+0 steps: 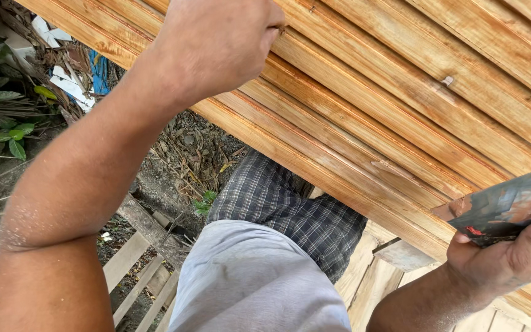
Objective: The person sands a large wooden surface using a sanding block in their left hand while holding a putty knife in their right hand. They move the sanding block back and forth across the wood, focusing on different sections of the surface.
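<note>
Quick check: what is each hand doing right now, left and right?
Left hand: closed, pressing down on the stacked wooden planks.
Right hand: closed around a worn flat tool.

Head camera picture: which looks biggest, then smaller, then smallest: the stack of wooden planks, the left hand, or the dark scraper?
1. stack of wooden planks
2. left hand, though it is near the camera
3. dark scraper, partly cut off by the edge

Orange-brown planks (401, 104); checked, seemingly grey-blue shorts (290, 209).
</note>
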